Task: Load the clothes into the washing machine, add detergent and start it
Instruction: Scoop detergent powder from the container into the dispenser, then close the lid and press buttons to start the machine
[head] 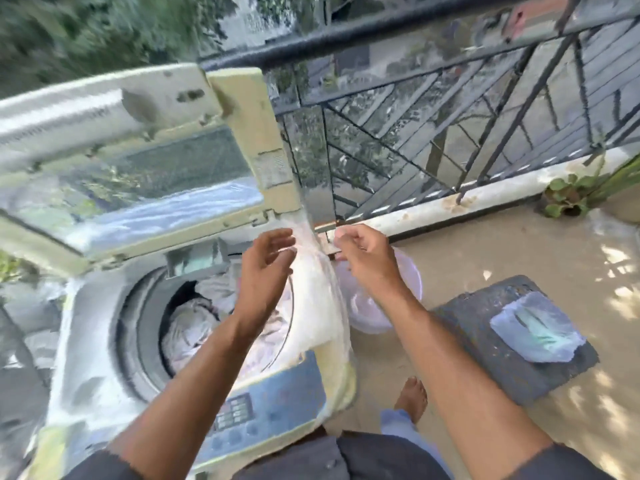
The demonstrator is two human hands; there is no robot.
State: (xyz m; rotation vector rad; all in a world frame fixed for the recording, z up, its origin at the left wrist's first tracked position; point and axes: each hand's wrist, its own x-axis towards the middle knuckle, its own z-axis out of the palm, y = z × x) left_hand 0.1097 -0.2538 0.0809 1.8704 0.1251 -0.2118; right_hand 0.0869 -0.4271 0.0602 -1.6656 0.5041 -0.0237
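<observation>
Head view shows both forearms reaching forward over one top-loading washing machine (104, 323) with its lid (145, 161) raised. Left hand (266, 268) and right hand (367, 258) each pinch the top of one clear plastic bag (318, 306) of white powder hanging between them. Clothes (201, 317) lie in the drum. One basin (381, 306) sits on the floor beside the machine.

Tan balcony floor (485, 251): washing machine (104, 323), pale basin (384, 306), dark mat (491, 355) bearing plastic bag (536, 327).
</observation>
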